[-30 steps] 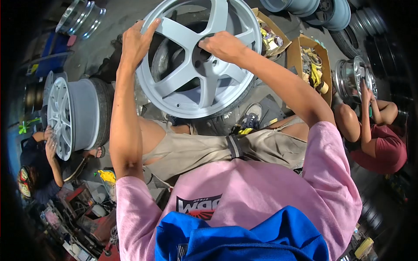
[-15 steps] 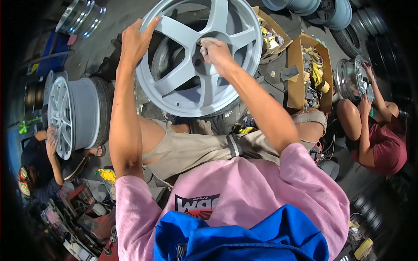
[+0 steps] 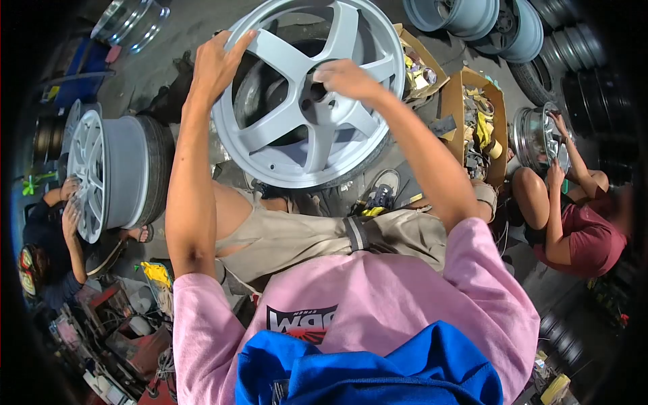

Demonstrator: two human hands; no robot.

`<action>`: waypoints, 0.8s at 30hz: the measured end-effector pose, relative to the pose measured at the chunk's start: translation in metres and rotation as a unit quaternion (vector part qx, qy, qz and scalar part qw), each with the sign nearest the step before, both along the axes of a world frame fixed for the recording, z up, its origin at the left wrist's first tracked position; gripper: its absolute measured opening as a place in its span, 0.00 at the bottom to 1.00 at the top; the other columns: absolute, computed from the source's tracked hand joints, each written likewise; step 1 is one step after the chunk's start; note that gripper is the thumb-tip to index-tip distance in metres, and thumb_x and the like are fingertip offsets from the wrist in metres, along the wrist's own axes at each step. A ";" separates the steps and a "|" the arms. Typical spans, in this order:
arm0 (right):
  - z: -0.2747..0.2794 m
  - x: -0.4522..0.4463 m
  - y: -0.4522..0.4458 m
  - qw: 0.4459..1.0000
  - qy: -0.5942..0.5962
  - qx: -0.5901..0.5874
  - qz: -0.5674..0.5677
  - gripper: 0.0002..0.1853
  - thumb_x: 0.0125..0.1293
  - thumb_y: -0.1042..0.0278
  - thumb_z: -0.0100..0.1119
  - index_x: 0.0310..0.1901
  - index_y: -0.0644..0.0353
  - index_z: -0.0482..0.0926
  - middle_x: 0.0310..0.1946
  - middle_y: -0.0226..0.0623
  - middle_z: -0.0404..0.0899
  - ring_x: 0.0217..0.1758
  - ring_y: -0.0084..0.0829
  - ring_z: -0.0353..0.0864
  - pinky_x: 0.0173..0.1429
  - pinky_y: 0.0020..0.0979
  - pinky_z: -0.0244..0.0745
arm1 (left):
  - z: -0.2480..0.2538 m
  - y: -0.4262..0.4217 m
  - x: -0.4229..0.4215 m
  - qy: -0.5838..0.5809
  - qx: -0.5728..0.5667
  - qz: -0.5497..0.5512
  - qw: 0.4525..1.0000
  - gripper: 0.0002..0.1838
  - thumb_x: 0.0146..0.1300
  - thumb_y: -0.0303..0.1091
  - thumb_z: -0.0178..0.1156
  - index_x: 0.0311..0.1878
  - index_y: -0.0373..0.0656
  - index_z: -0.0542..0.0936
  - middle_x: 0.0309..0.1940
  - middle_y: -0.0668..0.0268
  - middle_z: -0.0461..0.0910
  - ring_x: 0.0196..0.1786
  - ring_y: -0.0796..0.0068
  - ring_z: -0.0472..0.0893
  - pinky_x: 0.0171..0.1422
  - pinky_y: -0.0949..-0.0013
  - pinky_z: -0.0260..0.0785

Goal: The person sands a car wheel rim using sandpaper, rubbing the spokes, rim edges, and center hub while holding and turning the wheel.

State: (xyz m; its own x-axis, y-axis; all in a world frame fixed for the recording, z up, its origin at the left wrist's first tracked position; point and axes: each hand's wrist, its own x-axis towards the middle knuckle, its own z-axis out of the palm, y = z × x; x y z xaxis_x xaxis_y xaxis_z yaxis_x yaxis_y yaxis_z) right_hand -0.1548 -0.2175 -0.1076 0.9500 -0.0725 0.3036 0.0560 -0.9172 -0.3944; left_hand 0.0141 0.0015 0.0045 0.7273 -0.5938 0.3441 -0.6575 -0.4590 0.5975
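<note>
A grey five-spoke alloy wheel [image 3: 322, 138] stands tilted in front of me, resting against a tyre behind it. My left hand [image 3: 221, 59] grips its outer edge at the upper left, thumb lying toward a spoke and the other fingers hidden behind the lip. By the hub, my right hand [image 3: 345, 79] is closed with bent fingers over the base of the upper spokes, just above the centre hole. Something small and pale may be under its fingertips, but I cannot make it out. Bolt holes show below that hand.
Cardboard boxes of scraps and tape rolls, one a tall box [image 3: 453, 118], stand right of the wheel. At left a person handles another grey wheel [image 3: 125, 172]; at right a person holds a chrome wheel [image 3: 530, 138]. More grey wheels [image 3: 466, 20] lie at the upper right.
My right hand has shifted slightly right and down across the hub, its forearm swinging outward. My left hand keeps its grip on the wheel's edge. The view has shifted slightly.
</note>
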 end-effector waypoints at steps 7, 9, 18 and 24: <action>0.000 -0.093 -0.042 0.906 0.149 0.376 -0.125 0.15 0.81 0.61 0.57 0.57 0.56 0.89 0.23 0.33 0.81 0.24 0.30 0.78 0.36 0.36 0.77 | -0.003 0.003 0.014 0.023 0.042 0.012 0.999 0.34 0.72 0.64 0.64 0.49 0.33 0.89 0.27 0.56 0.83 0.35 0.67 0.81 0.47 0.59 0.74; -0.007 -0.098 -0.036 0.949 0.099 0.280 -0.105 0.15 0.79 0.62 0.57 0.57 0.56 0.89 0.23 0.38 0.82 0.25 0.37 0.81 0.37 0.40 0.78 | -0.005 0.002 0.014 0.009 0.014 0.004 1.000 0.34 0.72 0.64 0.64 0.49 0.33 0.89 0.27 0.57 0.83 0.35 0.67 0.81 0.47 0.59 0.74; -0.026 -0.027 -0.023 0.991 0.103 -0.068 -0.048 0.11 0.75 0.66 0.53 0.49 0.58 0.84 0.33 0.50 0.88 0.40 0.58 0.88 0.49 0.55 0.83 | -0.006 0.002 0.010 0.005 0.028 0.009 1.000 0.33 0.72 0.62 0.65 0.48 0.33 0.89 0.27 0.57 0.83 0.35 0.69 0.79 0.46 0.59 0.74; -0.002 -0.039 -0.052 0.998 0.047 0.031 0.035 0.10 0.72 0.68 0.55 0.45 0.58 0.86 0.33 0.52 0.88 0.40 0.56 0.89 0.48 0.56 0.83 | -0.005 0.002 0.005 -0.024 -0.022 -0.023 0.999 0.30 0.74 0.59 0.66 0.47 0.33 0.88 0.30 0.55 0.85 0.34 0.67 0.80 0.46 0.59 0.74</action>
